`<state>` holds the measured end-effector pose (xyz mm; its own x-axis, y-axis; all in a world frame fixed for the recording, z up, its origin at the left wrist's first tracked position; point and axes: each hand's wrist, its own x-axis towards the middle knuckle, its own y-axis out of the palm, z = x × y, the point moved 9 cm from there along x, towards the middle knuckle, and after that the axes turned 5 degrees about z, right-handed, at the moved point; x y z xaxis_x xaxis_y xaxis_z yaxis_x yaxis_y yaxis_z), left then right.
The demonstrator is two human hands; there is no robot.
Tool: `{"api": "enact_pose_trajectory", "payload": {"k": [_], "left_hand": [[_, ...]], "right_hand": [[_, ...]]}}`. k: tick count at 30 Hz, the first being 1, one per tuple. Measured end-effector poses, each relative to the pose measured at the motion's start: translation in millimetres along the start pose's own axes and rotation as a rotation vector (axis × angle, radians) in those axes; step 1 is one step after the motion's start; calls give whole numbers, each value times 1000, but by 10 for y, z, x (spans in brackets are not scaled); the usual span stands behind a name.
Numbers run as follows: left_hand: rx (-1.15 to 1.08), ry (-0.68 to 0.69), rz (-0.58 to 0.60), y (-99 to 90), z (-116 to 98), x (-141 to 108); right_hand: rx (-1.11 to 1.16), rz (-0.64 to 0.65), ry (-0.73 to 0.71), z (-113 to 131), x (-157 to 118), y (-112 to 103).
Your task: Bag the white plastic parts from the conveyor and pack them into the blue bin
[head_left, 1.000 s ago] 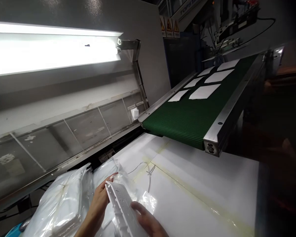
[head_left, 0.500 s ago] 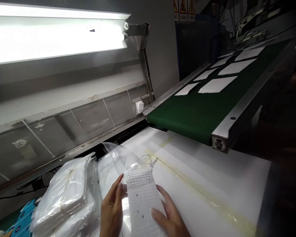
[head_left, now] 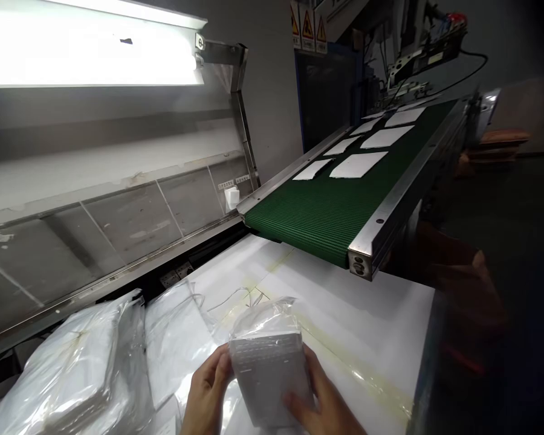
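A white flat plastic part (head_left: 268, 377) stands tilted before me, with thin stacked layers at its upper edge. A clear plastic bag (head_left: 266, 317) covers its top and seems to wrap its front. My left hand (head_left: 208, 386) is closed, pinching the bag's left edge between thumb and fingers. On the other side, my right hand (head_left: 329, 396) grips the part, its thumb across the front and its fingers behind the right edge. That thumb is slightly blurred. Loose strings (head_left: 249, 296) lie on the white table just beyond the bag.
Bundles of clear bags (head_left: 68, 362) lie at the left, with more flat bags (head_left: 172, 338) beside them. A green conveyor belt (head_left: 308, 214) carrying several white plates (head_left: 358, 164) ends above the white table (head_left: 381, 320). A lit tube lamp (head_left: 90, 51) hangs upper left.
The clear bag, earlier behind the perforated white part, now covers its top and front. Both hands have kept hold at its sides. My view has swung to the right.
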<state>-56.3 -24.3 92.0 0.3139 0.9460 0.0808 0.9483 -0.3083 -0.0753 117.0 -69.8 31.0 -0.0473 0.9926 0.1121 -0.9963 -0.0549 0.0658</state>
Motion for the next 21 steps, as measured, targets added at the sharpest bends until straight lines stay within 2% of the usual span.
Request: {"api": "enact_pose_trajectory", "payload": {"k": [4,8,12,14,17,21], "left_hand": [[49,41,-35,35,-52,-3],[-10,60,-4,60,12,-9],[-39,64,21,59,131,-48],[-25,73,48,56,169,-85],[38,70,123,61,154,-123],[-43,63,283,147,-75,-73]], "right_hand": [[-47,-35,14,64,-33,-40],[35,-119,-44,405,60,-168],[62,24,-85,671,183,-29],[36,63,-81,630,168,28],[-53,5,-59,409,78,-16],[-103,-24,-32,101,-21,-70]]}}
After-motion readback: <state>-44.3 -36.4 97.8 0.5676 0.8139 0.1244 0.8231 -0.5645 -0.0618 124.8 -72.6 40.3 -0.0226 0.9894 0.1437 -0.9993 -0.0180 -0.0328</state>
